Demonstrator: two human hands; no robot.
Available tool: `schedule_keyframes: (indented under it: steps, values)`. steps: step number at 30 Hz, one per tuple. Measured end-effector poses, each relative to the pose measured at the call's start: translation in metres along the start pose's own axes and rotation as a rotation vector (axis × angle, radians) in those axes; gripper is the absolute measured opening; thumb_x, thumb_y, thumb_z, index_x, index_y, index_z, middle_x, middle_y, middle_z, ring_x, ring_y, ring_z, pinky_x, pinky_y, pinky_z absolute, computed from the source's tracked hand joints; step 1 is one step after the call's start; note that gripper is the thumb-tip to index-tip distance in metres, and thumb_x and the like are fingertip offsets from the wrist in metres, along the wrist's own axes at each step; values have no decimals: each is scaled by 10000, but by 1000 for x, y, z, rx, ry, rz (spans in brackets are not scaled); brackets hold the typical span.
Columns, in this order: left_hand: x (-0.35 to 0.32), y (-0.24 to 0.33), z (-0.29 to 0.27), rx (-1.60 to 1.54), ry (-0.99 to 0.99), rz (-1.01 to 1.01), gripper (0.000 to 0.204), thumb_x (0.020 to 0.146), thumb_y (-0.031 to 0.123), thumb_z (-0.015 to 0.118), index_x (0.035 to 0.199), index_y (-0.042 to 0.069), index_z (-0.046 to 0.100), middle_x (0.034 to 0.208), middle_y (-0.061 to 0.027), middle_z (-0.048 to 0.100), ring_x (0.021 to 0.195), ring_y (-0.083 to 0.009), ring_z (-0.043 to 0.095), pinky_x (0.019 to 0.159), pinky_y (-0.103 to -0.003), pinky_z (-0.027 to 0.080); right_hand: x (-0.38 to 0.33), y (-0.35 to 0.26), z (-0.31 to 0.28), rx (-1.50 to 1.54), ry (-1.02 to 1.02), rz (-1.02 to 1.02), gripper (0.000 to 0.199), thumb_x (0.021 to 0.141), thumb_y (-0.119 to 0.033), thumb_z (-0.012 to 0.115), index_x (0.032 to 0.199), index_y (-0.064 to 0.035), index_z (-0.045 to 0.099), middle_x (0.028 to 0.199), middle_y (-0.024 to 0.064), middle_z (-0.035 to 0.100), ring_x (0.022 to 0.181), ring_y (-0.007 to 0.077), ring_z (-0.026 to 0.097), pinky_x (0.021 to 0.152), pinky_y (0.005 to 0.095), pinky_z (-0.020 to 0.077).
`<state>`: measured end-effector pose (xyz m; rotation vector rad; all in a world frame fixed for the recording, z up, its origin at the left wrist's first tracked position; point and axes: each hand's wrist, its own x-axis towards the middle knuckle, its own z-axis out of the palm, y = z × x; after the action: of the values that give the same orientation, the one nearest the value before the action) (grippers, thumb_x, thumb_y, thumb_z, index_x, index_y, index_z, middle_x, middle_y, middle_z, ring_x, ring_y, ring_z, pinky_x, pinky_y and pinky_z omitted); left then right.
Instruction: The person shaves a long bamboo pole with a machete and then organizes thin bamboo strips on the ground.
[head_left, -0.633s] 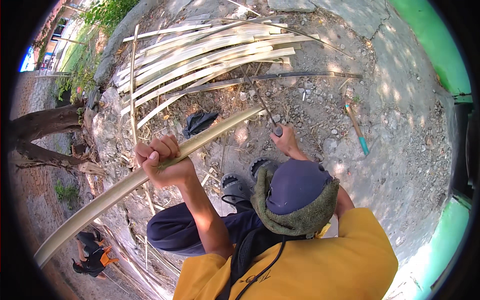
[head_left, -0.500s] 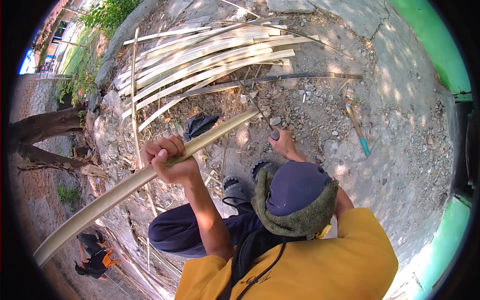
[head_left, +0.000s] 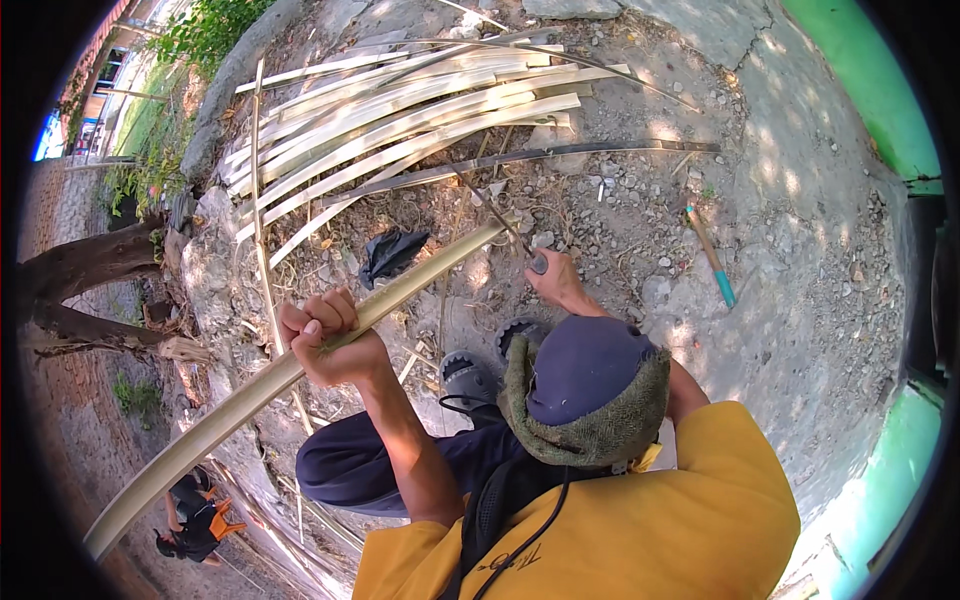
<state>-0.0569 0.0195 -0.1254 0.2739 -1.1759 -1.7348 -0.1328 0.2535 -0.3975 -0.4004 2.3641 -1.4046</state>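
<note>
**Bamboo strip and blade: relative position**

A long split bamboo strip is held diagonally across the view. Its long axis runs from the lower left, beyond the left hand, up to the right, where its far end lies at the ground near the right hand. The left hand is closed fully around the strip at roughly mid-length, knuckles upward, with the forearm raised from the bent elbow. The right hand is extended forward and low, closed around the dark handle of a knife. The thin blade points up and to the left and lies across the strip's upper end; whether it touches or cuts the strip cannot be told. The right hand is the nearer one to the strip's upper end.

A stack of split bamboo strips lies well apart on the ground ahead. A blue-handled tool lies to the right.
</note>
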Motion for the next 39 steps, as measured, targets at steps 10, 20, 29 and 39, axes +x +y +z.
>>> schedule_keyframes:
  steps: [10,20,29,39]
  values:
    - [0,5,-2,18,55,25,207,717,98,431,679,146,233,500,10,194,441,-95,120,430,-283,151,-7,-40,2,-55,-67,-13,267,789,-211,693,904,23,637,711,199,650,639,327,646,632,431,498]
    - [-3,1,1,60,115,33,224,721,105,436,683,149,220,500,8,188,445,-92,120,432,-282,144,2,-38,1,-81,-90,103,443,779,-248,699,1098,59,670,728,211,662,663,334,667,655,417,518]
    - [-4,-8,3,36,100,9,226,724,114,440,684,150,220,499,13,182,444,-92,122,427,-284,144,6,23,7,-120,89,187,321,767,-253,720,924,24,675,723,205,683,695,388,686,662,455,537]
    - [-1,-6,-3,17,110,11,219,731,117,437,686,150,225,495,11,182,444,-93,119,427,-283,138,6,12,7,-39,25,150,322,795,-234,716,930,53,660,750,209,679,669,333,658,655,421,509]
